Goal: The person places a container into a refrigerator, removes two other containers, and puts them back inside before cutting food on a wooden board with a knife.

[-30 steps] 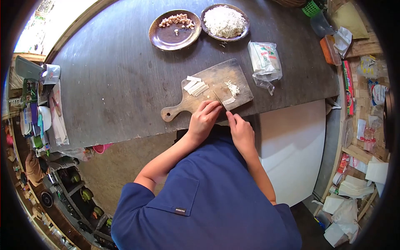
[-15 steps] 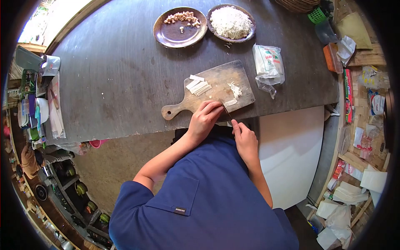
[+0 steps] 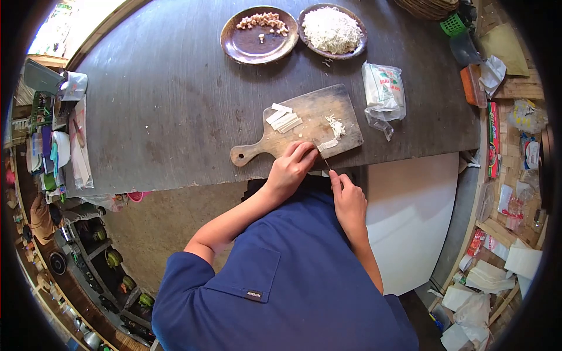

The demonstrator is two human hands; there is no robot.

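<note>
In the head view, a wooden cutting board [image 3: 316, 106] with a handle lies near the table's front edge. My right hand [image 3: 350, 202] is closed around a knife [image 3: 325, 161], its thin blade over the board's near edge. Beside the blade, the bent fingertips of my left hand [image 3: 293, 167] press on a flat white food piece, mostly hidden under them. Just right of the blade lies a small cut white piece [image 3: 329, 144]. Thin white shreds [image 3: 336, 126] form a little pile farther up. Flat white strips [image 3: 285, 121] are stacked on the board's left part.
Behind the board stand a brown plate [image 3: 249, 52] with small brownish chunks and another plate [image 3: 364, 44] heaped with white shreds [image 3: 332, 29]. A printed plastic packet [image 3: 384, 90] lies right of the board. Stationery and containers line the table's left edge.
The view has shifted slightly, so the board, plates and packet appear farther right. Both hands stay at the board's near edge, and the knife's angle differs a little.
</note>
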